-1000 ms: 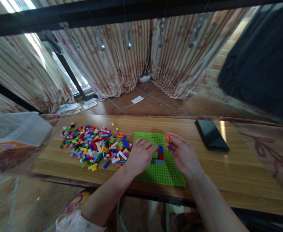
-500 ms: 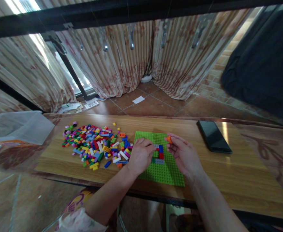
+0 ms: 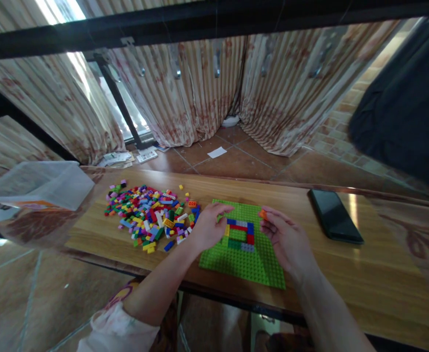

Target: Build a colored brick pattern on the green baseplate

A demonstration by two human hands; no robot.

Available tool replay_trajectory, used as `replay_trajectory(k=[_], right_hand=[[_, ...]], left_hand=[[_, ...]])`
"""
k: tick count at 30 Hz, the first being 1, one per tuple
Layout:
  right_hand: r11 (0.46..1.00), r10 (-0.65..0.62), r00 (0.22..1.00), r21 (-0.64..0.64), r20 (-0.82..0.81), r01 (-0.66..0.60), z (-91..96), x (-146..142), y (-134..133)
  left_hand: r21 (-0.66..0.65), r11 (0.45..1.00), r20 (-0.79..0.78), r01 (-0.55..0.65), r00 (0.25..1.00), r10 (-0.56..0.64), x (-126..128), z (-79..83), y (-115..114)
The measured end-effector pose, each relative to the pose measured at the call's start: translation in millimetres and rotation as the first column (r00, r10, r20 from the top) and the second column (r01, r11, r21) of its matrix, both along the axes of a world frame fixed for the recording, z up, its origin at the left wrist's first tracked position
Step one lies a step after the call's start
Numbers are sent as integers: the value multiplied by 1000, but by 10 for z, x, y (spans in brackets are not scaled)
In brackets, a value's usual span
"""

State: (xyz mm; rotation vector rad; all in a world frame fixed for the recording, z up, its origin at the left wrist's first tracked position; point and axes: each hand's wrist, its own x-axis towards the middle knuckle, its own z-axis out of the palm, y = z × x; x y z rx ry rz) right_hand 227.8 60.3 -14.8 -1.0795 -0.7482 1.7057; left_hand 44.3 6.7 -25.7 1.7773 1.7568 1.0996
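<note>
On the wooden table lies a green baseplate [image 3: 244,271] bearing a rectangular ring of bricks [image 3: 250,238] in blue, grey, red, green and yellow. My left hand [image 3: 209,227] hovers over the plate's left side, thumb and index finger apart, with nothing visible between them. Pinched in the fingertips of my right hand [image 3: 288,239] is a small orange brick [image 3: 263,214], held above the plate's right edge, to the right of the ring. A heap of loose mixed bricks [image 3: 152,212] spreads to the left of my left hand, which hides part of it.
A black smartphone [image 3: 335,216] lies on the right of the wooden table [image 3: 379,278]. At the left end stands a clear plastic bin [image 3: 53,186]. A dark metal bar [image 3: 214,24] crosses above, in front of striped curtains [image 3: 196,98].
My left hand has drawn back left from the ring and its fingers have parted, uncovering the ring's left side. The orange brick stays in my right hand. The whole view has shifted slightly.
</note>
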Motion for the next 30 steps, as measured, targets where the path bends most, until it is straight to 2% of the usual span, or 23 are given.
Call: replay_trajectory(k=[6, 12, 20, 26, 30], right_hand=[[995, 52, 995, 77, 82, -58, -52, -25, -20], [990, 77, 984, 108, 161, -95, -102, -10, -23], [989, 91, 982, 97, 168, -108, -127, 9, -25], [995, 85, 979, 37, 186, -93, -96, 26, -30], [996, 75, 945, 28, 318, -88, -102, 17, -37]], left_hand=[[-89, 995, -36, 35, 999, -39, 6, -90, 64], [-97, 994, -92, 59, 993, -68, 56, -50, 55], [-180, 981, -96, -77, 994, 61, 153, -54, 89], [-281, 951, -114, -132, 988, 104, 193, -18, 125], [-310, 942, -118, -131, 988, 99, 193, -31, 166]])
